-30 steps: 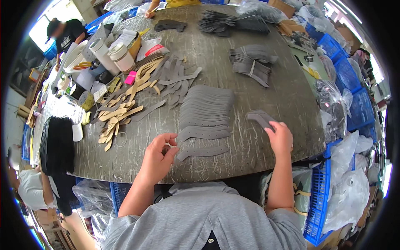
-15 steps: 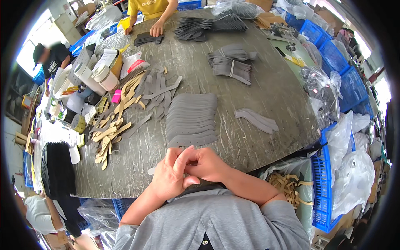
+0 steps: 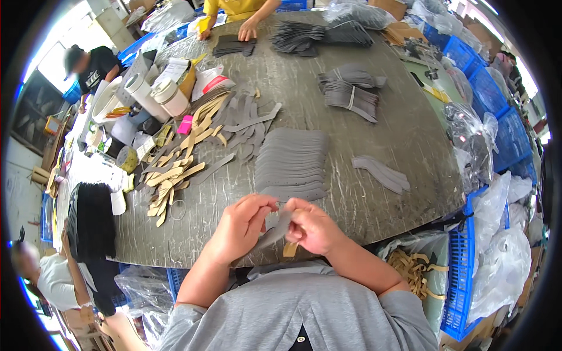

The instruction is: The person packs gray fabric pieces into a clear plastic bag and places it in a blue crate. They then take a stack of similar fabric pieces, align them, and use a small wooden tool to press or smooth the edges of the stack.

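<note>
— so where was the grey strip (image 3: 275,229) at that moment?

— pinched between both hands just above the near edge of the worktop (image 3: 404,146). the left hand (image 3: 243,225) had its fingers curled shut on the upper end, and the right hand (image 3: 313,227) was closed on it from the other side, so the strip hung slanted between them, lower end toward the person's chest.

— why held up and not flat?

— my guess: lifted clear, both faces could be felt or peeled at with the fingertips. a small tan piece (image 3: 290,250) showed just below the right hand; i couldn't tell whether it was stuck to the strip.

— and the fanned stack (image 3: 291,165)?

— laid in overlapping rows just beyond the hands, each edge stepped out, likely so one could be taken at a time.

— anything else nearby?

— a few grey pieces (image 3: 381,172) lay apart toward the right edge, and tan strips (image 3: 175,169) were heaped loose near the left edge. another person's hand (image 3: 248,30) rested on dark pieces at the far edge.
</note>
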Available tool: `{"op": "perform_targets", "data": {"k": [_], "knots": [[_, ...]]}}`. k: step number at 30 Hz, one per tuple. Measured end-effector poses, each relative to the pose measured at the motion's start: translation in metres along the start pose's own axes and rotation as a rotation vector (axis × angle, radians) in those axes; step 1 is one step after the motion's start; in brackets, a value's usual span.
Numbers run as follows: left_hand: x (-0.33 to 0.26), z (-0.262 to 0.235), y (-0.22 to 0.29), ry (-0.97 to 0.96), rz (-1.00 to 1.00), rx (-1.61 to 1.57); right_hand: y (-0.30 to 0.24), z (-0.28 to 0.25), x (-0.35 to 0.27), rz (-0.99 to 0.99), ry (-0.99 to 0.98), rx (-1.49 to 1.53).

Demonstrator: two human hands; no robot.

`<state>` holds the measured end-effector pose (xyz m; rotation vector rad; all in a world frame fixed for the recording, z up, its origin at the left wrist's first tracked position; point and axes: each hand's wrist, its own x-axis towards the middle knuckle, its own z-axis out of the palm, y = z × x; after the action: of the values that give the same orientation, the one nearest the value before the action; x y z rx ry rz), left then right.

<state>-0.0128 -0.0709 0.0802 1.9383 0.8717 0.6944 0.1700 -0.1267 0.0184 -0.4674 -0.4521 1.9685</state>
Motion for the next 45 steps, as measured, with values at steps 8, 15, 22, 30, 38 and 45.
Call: {"op": "perform_targets", "data": {"k": [8,15,22,30,38,45], "knots": [[0.006,-0.009,0.004,-0.036,0.473,0.357,-0.008,0.011,-0.001,-0.159,0.2,-0.079],[-0.039,-0.036,-0.039,0.153,-0.48,-0.216,-0.105,-0.055,-0.056,-0.877,0.532,-0.299],[-0.039,-0.012,-0.061,0.084,-0.662,-0.47,-0.051,-0.039,-0.05,-0.132,0.513,-1.131],[-0.032,0.003,-0.069,0.051,-0.716,-0.365,-0.03,-0.061,-0.034,-0.132,0.482,-0.961],[-0.027,0.013,-0.078,-0.073,-0.638,0.112,-0.017,-0.084,-0.022,-0.132,0.614,-1.195],[-0.028,0.015,-0.082,-0.08,-0.606,0.156,-0.017,-0.085,-0.022,-0.109,0.62,-1.241]]}}
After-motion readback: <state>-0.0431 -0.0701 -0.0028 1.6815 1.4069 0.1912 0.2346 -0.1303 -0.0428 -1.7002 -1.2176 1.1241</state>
